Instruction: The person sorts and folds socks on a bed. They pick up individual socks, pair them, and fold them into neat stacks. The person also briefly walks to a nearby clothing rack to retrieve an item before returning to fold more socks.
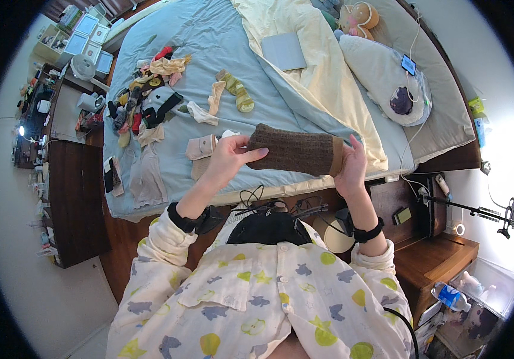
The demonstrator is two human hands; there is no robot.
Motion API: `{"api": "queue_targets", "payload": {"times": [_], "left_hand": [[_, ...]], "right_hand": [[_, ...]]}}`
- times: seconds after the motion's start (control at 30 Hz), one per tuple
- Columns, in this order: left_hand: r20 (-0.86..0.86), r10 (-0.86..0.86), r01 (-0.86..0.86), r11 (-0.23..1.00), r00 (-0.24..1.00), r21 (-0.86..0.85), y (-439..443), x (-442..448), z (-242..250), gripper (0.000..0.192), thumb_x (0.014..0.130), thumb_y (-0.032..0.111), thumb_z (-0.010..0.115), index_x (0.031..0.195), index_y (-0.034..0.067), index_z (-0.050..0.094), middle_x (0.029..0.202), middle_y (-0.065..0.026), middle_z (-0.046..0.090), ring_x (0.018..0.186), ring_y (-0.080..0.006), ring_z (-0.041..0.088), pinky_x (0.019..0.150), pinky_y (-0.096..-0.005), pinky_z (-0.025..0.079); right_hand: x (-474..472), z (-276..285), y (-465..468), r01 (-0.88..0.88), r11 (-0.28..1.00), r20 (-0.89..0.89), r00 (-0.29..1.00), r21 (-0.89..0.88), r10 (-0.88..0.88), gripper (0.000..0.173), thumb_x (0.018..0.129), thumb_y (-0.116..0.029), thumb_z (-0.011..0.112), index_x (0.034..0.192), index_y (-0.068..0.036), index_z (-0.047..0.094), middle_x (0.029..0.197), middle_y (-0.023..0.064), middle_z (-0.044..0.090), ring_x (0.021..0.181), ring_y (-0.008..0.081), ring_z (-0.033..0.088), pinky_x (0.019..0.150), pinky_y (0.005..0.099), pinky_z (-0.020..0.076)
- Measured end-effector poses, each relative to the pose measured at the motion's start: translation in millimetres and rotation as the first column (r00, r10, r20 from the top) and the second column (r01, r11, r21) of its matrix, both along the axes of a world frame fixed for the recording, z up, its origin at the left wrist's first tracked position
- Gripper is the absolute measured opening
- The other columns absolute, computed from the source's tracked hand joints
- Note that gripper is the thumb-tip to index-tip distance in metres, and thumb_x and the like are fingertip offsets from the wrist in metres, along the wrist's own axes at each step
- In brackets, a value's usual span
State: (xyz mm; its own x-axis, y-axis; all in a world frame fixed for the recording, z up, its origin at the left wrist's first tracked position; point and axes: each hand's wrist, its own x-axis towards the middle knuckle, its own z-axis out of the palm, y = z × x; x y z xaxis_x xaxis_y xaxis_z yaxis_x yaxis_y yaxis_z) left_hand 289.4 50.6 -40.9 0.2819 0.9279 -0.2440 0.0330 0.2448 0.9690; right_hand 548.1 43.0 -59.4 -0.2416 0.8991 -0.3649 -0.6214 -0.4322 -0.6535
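A dark brown knitted sock (pixel 292 150) is stretched out flat between my hands above the bed's near edge. My left hand (pixel 233 157) pinches its toe end, thumb on top. At the lighter brown cuff is my right hand (pixel 351 167), its fingers partly hidden by the fabric. Just beyond my left hand lie a folded pale sock bundle (pixel 200 147) and a beige folded piece (pixel 200 168), partly covered by my wrist. Farther off are a white sock (pixel 202 114), a ribbed beige sock (pixel 216 96) and a green striped sock (pixel 241 95).
A mixed pile of socks (pixel 138 105) covers the bed's left side, with a pale garment (pixel 148 177) nearer me. A closed laptop (pixel 283 51) rests on the cream quilt (pixel 317 58). A plugged-in phone (pixel 408 64) lies on a plush toy (pixel 376 74). Black cables (pixel 279 206) hang before me.
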Motion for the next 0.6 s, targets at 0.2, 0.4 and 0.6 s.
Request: {"api": "queue_targets", "payload": {"times": [0.2,0.4,0.6], "left_hand": [[0.177,0.102,-0.084,0.99,0.979,-0.11,-2,8,-13,0.033,0.074,0.016,0.07,0.102,0.002,0.057,0.089,-0.0004,0.059,0.08,-0.007,0.055,0.071,-0.0207,0.043],[0.253,0.193,-0.109,0.944,0.948,-0.312,0,14,-17,0.034,0.075,0.022,0.069,0.103,0.009,0.056,0.093,0.0011,0.059,0.086,-0.0061,0.053,0.073,-0.0197,0.039],[0.172,0.243,-0.172,0.922,0.955,-0.348,4,13,-27,0.023,0.081,0.022,0.064,0.095,0.004,0.059,0.091,0.0004,0.059,0.084,-0.0086,0.053,0.076,-0.0245,0.039]], "right_hand": [[-11,-6,-3,-0.043,0.976,0.498,0.864,0.216,-0.072,0.034,0.089,-0.029,0.051,0.099,0.003,0.059,0.087,-0.001,0.057,0.079,0.0053,0.048,0.074,0.02,0.039],[-11,5,-3,-0.23,0.954,0.777,0.63,0.191,-0.003,0.032,0.081,-0.028,0.065,0.07,-0.001,0.055,0.06,-0.0082,0.041,0.057,0.0029,0.032,0.048,0.021,0.0268],[-4,-4,1,-0.271,0.927,0.633,0.772,0.257,0.051,0.026,0.081,-0.023,0.065,0.071,-0.001,0.057,0.063,-0.008,0.044,0.059,0.0025,0.036,0.05,0.0206,0.0294]]}}
